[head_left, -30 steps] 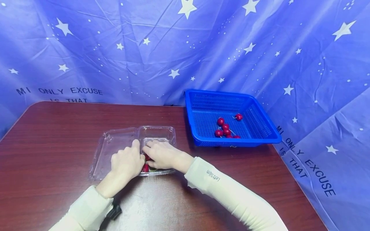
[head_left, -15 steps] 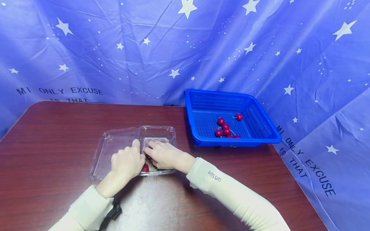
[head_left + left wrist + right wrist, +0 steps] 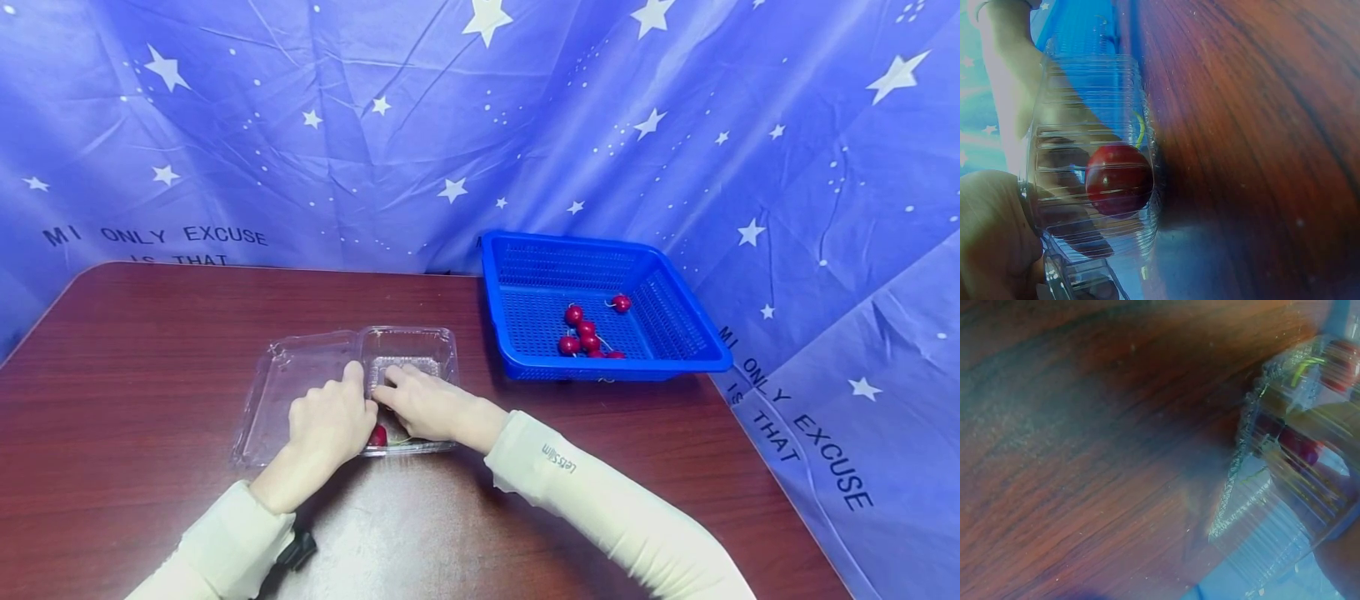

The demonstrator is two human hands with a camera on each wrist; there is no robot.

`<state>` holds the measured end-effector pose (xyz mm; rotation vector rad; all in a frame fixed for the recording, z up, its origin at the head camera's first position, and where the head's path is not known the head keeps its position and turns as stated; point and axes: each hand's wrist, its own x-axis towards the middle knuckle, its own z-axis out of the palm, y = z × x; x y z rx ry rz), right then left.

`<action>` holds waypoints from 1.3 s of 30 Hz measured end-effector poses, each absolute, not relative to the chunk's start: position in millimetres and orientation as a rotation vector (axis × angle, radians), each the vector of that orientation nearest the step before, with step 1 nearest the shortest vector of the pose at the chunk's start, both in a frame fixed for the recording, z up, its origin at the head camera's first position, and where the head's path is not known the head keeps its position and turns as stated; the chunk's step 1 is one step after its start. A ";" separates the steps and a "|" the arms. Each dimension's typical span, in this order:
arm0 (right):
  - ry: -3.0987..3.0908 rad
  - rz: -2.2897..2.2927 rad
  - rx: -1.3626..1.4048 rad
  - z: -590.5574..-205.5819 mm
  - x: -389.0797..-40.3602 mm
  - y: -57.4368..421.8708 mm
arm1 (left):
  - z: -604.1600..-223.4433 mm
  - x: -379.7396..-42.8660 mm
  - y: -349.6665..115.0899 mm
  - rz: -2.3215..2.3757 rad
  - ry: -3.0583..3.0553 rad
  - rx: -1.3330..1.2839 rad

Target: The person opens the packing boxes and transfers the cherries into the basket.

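A clear plastic clamshell box lies unfolded on the table, its lid to the left. My left hand grips the box at the hinge side, thumb pointing away from me. Inside the box, the fingers of my right hand are curled around a cherry, seen blurred through the ribbed wall in the right wrist view. Another red cherry, with a yellow-green stem, rests against the near wall in the left wrist view. The right fingertips are partly hidden from the head camera.
To the right at the back stands a blue perforated basket with several cherries in it. Behind the dark red wooden table hangs a blue cloth printed with stars.
My right hand has shifted slightly right inside the box, and the cherry that showed by its fingers is now hidden from the head view. The left hand stays put.
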<state>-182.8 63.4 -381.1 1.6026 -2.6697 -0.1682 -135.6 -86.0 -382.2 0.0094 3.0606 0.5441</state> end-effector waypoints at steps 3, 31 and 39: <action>-2.674 -0.152 1.589 -381.0 -183.1 63.3 | -382.2 -135.5 -86.1 0.546 3.062 0.007; -2.723 -0.099 1.564 -361.5 -192.1 75.5 | -381.2 -134.9 -85.9 0.542 3.062 0.009; -2.742 -0.031 1.519 -347.9 -201.1 81.8 | -380.3 -134.9 -85.8 0.544 3.053 0.009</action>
